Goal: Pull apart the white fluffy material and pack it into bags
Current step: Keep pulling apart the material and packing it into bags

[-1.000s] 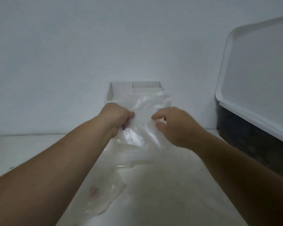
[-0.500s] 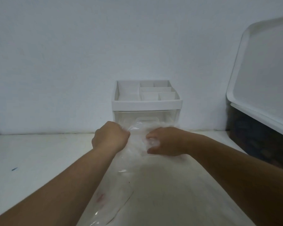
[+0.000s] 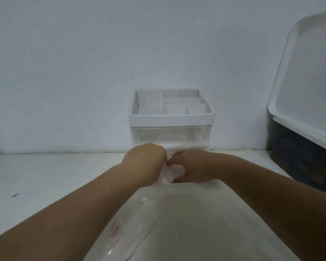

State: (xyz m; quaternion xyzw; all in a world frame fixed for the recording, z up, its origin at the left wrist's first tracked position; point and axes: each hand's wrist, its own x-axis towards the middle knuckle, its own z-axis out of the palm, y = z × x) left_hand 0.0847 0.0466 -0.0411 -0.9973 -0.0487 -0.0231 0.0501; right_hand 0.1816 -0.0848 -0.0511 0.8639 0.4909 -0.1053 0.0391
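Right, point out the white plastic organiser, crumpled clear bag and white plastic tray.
white plastic organiser (image 3: pixel 171 118), head view, front rim
crumpled clear bag (image 3: pixel 174 170), head view, middle fold
white plastic tray (image 3: pixel 309 81), head view, flat face

Two hands meet at centre frame, the left hand (image 3: pixel 147 162) and the right hand (image 3: pixel 195 166). Two clear bags: a pinched bag (image 3: pixel 173 171) between them, a flat bag (image 3: pixel 129 234) at lower centre. One white organiser (image 3: pixel 170 117) with six top compartments. One white tray (image 3: pixel 309 81) at the right edge.

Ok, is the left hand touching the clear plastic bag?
Touching. The head view shows the left hand gripping the clear plastic bag. The crumpled plastic emerges right at its curled fingers, opposite the right hand.
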